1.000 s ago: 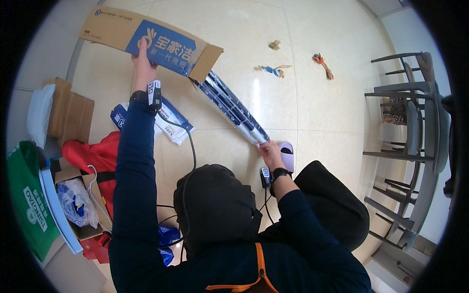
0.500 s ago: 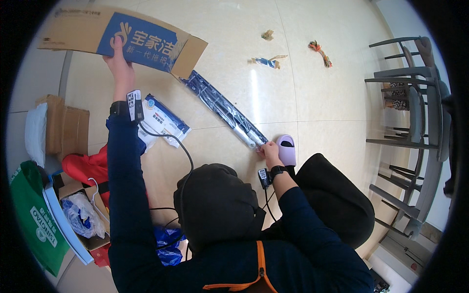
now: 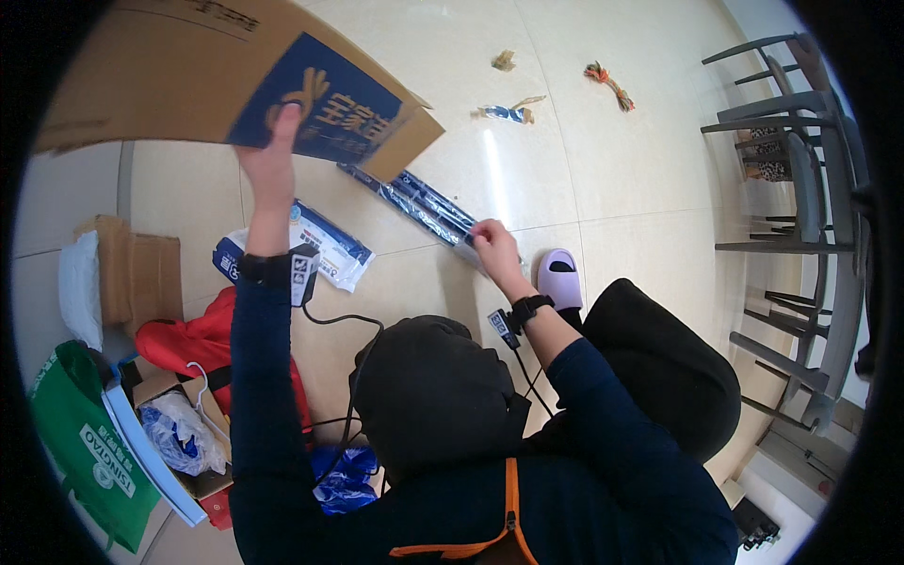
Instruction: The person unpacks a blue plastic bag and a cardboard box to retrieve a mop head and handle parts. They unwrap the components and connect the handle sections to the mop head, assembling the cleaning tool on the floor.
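Cardboard, a large flattened brown box panel (image 3: 188, 66) with a dark blue printed patch, is lifted off the pale tiled floor (image 3: 584, 160) at the far left, tilted up, with the left hand (image 3: 273, 155) pressed flat against the blue patch, fingers spread; whether the thumb hooks the panel's edge cannot be told. The right hand (image 3: 494, 250) is down at the near end of a long narrow dark blue pack in clear wrap (image 3: 414, 202), which lies slantwise on the floor with its far end just under the panel's lower corner; the fingertips seem closed on the wrap, though the pinch itself is too small to make out. Handling this well probably means keeping the big panel steady with an open palm so it does not fold, and keeping the long pack flat so it does not snag that corner. Beside the left wrist lies a white and blue soft plastic packet (image 3: 306, 247), rectangular with a blue end. Toward the left edge of the floor sit a smaller brown open carton (image 3: 132, 273), a red bag (image 3: 188, 344) and a green bag with white lettering (image 3: 80, 452). A lilac slipper (image 3: 560, 278) lies just beside the right wrist, and grey metal chairs (image 3: 800, 198) stand at the right.
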Demonstrator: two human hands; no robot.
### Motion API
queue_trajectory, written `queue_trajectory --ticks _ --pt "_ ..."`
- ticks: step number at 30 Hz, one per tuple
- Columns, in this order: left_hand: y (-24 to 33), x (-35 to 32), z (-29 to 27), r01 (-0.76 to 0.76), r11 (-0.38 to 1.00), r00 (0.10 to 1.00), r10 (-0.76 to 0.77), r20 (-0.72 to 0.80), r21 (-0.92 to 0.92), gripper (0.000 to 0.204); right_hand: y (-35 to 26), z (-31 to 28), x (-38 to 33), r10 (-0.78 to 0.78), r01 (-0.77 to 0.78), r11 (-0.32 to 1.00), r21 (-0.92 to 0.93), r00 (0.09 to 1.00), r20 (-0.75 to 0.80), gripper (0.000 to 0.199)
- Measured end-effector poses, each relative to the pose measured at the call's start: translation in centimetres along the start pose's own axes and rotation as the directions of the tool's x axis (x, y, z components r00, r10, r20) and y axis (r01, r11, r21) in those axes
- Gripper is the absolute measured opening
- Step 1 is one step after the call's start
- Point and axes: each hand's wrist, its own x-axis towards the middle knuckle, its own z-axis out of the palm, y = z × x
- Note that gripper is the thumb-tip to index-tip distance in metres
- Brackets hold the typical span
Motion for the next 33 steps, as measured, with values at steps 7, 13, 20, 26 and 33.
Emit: queue_trajectory --ticks 7,13,20,26,33 --pt "-0.6 1.3 -0.1 0.673 0.587 0.717 -0.668 0.2 -0.451 0.054 -13.2 -2.5 1.6 -0.142 -0.165 0.43 0.888 0.958 0.247 0.031" --pt "-0.1 3.1 -1.5 0.702 0.588 0.691 -0.699 0.184 -0.402 0.059 -21.2 -9.6 -0.6 -0.485 0.254 0.564 0.786 0.872 0.066 0.024" --pt "4.1 -0.3 -0.5 0.815 0.573 0.573 -0.819 -0.027 -0.091 0.059 -27.0 -12.5 -4.9 -0.664 0.431 0.482 0.763 0.748 -0.003 0.031" --pt "0.8 2.2 1.5 0.717 0.462 0.654 -0.706 0.273 -0.522 0.059 -28.3 -8.6 -2.7 -0.301 -0.098 0.617 0.781 0.888 0.349 0.048" --pt "0.9 2.7 0.0 0.611 0.601 0.784 -0.546 0.294 -0.514 0.056 -24.2 -4.4 1.5 -0.294 -0.426 0.209 0.88 0.831 0.472 0.032"
